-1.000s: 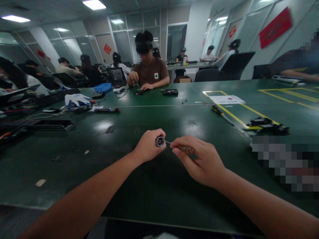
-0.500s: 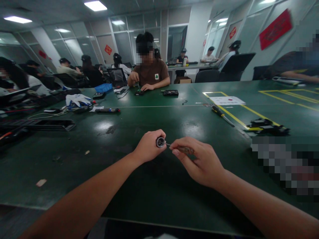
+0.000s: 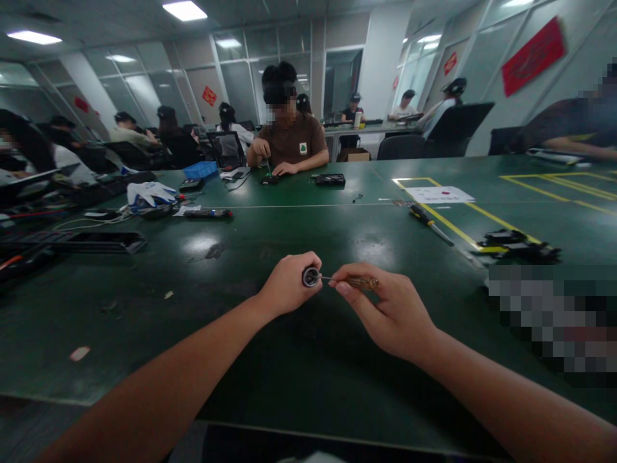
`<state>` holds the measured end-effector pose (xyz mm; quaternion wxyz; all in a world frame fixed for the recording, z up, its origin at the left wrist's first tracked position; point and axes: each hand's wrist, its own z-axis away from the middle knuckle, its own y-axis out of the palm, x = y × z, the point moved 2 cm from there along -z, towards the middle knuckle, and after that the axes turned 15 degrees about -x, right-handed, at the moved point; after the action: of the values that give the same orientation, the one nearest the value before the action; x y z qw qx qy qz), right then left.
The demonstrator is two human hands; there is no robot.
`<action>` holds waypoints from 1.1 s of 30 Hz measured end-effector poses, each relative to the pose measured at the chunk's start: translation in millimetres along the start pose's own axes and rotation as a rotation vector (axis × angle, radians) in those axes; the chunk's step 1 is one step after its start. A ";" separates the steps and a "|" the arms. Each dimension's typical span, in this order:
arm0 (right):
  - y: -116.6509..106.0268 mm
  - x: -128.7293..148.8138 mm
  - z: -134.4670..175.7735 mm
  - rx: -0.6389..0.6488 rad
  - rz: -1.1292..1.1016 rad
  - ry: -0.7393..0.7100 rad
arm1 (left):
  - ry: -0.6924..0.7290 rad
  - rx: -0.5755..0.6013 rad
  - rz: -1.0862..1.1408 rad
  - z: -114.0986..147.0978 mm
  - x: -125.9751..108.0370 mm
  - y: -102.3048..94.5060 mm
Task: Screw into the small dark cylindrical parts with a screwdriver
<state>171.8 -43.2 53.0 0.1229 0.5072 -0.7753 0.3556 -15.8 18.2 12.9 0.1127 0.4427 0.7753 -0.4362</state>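
My left hand [image 3: 288, 286] is closed round a small dark cylindrical part [image 3: 311, 277], whose round open end with a metallic rim faces me. Its inner details are too small to make out. In my right hand [image 3: 388, 308] is a small screwdriver [image 3: 361, 282] with an amber see-through handle, pinched between thumb and fingers. The thin shaft points left, and its tip meets the rim side of the cylindrical part by my left fingertips. Whether the tip sits inside a screw or slot cannot be seen. Both hands are above the green table [image 3: 270, 399].
A yellow-black screwdriver [image 3: 429, 223] and black parts [image 3: 518, 245] lie to the right, near a paper sheet [image 3: 441, 195]. White-blue gloves [image 3: 150, 195], a pen-like tool [image 3: 207, 213] and a long black casing [image 3: 106, 242] lie left. Across the table a person [image 3: 292, 138] works on a small device.
My right hand has shifted slightly, and the screwdriver's handle now lies more level, with more of it showing. My left hand and the cylindrical part have hardly moved.
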 end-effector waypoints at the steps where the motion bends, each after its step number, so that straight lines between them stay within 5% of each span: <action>1: 0.4 -2.2 -0.3 -0.007 -0.033 0.062 | -0.002 -0.002 0.003 0.2 0.0 0.0; 9: 9.0 -22.1 -3.3 -0.111 -0.463 0.517 | -0.031 -0.052 0.061 0.4 -1.9 -1.5; 19: 16.7 -33.4 -4.1 -0.172 -0.769 0.767 | -0.033 -0.084 0.047 0.7 -0.4 -0.2; 23: 10.2 -23.2 -1.8 -0.130 -0.458 0.488 | -0.040 -0.076 0.062 0.9 0.1 -0.2; 28: 5.5 1.2 3.4 0.016 -0.045 -0.220 | -0.079 -0.111 0.068 0.1 1.5 -0.7; 30: 5.7 4.2 4.6 0.021 -0.021 -0.316 | -0.090 -0.125 0.059 -0.2 1.7 -0.8; 33: 6.3 2.4 5.4 0.005 -0.029 -0.246 | -0.082 -0.120 0.039 -0.6 1.2 -1.1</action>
<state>166.2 -47.1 47.8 0.0308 0.5585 -0.7763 0.2906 -17.3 19.1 13.2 0.1795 0.4318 0.7860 -0.4044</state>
